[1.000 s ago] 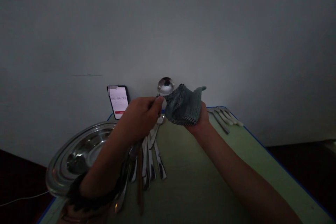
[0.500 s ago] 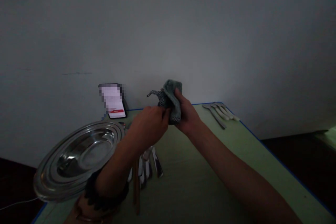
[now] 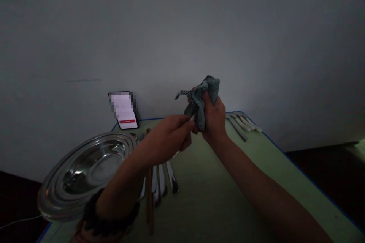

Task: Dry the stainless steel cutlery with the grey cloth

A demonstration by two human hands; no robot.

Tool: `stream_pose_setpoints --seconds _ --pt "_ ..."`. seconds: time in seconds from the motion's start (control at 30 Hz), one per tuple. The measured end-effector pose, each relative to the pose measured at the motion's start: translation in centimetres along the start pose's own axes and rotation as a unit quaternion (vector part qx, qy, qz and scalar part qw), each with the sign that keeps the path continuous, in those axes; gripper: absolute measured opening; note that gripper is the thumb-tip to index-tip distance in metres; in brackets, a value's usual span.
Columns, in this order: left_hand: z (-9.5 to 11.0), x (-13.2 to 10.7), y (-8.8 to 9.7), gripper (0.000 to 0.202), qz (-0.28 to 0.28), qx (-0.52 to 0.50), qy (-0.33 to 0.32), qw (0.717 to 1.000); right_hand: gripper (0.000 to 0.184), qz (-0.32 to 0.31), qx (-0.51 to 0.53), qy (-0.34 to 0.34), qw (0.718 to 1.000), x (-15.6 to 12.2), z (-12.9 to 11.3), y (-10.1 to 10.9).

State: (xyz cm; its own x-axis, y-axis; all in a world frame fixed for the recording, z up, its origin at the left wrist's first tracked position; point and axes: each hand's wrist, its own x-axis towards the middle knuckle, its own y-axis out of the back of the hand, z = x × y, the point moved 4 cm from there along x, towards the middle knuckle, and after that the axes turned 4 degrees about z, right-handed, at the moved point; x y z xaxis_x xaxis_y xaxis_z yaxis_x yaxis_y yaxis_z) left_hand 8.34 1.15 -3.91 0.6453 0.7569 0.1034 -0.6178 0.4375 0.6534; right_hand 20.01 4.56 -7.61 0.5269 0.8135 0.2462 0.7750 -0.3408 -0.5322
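Note:
My right hand (image 3: 214, 118) is closed round a grey-green cloth (image 3: 203, 95) with a checked edge, bunched up above the green table (image 3: 216, 193). My left hand (image 3: 170, 135) is closed just left of it, pinching the handle of a spoon whose bowl is wrapped inside the cloth and hidden. Both hands meet in front of the wall, above the far middle of the table.
A large steel dish (image 3: 85, 171) overhangs the table's left edge. Several spoons and a wooden stick (image 3: 159, 182) lie beside it under my left arm. Several white-handled utensils (image 3: 242, 123) lie at the far right. A phone (image 3: 124, 110) leans against the wall.
A second ago the spoon's bowl showed bare above the open cloth. My right hand then folded the cloth over it, and the bundle has risen and shifted right.

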Motion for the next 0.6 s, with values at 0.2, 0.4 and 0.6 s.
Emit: stream_pose_setpoints --seconds 0.2,0.4,0.6 --pt "-0.9 1.4 0.9 0.029 0.111 0.111 -0.038 0.987 0.022 0.015 0.008 -0.041 0.999 -1.5 1.2 -1.1" --pt "-1.4 1.1 0.1 0.033 0.069 0.203 -0.048 0.976 0.02 0.032 -0.01 -0.026 0.999 -0.1 1.1 -0.1" --pt "-0.5 -0.6 1.2 0.036 0.051 0.222 -0.047 0.973 0.02 -0.011 -0.231 0.214 0.949 1.7 -1.7 1.6"
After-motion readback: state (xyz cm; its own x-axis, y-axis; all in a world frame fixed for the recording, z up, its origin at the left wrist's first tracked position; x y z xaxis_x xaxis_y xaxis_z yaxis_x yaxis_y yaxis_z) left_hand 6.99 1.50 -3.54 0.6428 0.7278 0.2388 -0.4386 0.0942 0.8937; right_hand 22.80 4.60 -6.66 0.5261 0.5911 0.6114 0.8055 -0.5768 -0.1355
